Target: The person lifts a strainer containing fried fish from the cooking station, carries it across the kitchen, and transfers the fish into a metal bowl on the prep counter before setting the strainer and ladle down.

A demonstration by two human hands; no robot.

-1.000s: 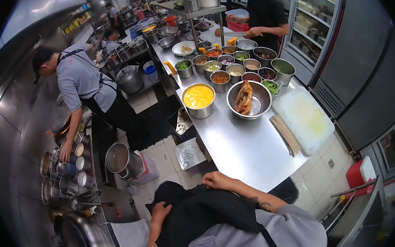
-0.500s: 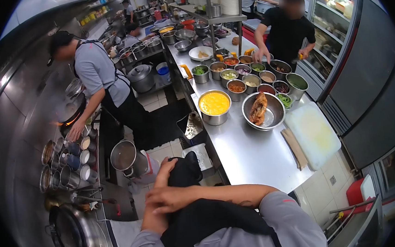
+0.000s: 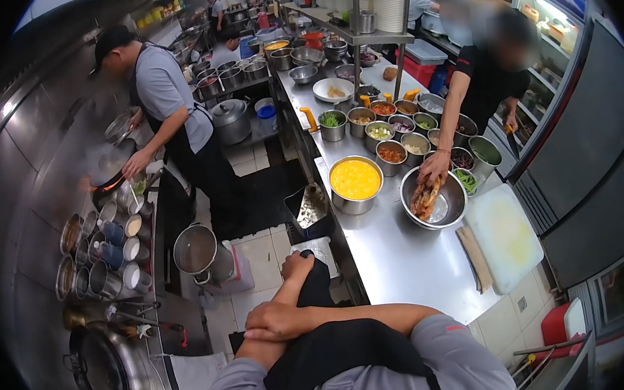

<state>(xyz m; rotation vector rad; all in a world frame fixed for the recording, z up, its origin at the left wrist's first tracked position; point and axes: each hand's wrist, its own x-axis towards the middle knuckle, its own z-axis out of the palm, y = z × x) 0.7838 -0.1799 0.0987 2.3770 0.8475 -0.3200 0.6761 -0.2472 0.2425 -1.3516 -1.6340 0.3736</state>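
My left hand [image 3: 298, 265] lies on the black cloth over my leg, its fingertips partly hidden beside a small dark shape. Across my body reaches my right arm, and my right hand [image 3: 274, 321] is wrapped round my left forearm [image 3: 267, 348]. On the steel table [image 3: 398, 261] ahead, a pot of yellow liquid [image 3: 355, 179] stands to the left of a steel bowl [image 3: 456, 206]. A co-worker's hand [image 3: 434, 168] from across the table touches the browned piece of food [image 3: 424, 199] in that bowl.
Several small pots of chopped ingredients [image 3: 391, 154] stand behind the bowl. A white cutting board [image 3: 506, 235] and folded brown cloth [image 3: 474, 258] lie on the right. At the left, a co-worker [image 3: 169, 89] works at a smoking wok [image 3: 113, 165]. A tall pot [image 3: 196, 249] stands below.
My right hand has crossed over and closed round my left forearm, and my left hand has moved forward. The co-worker across the table has come nearer, put down the long knife and reached into the bowl.
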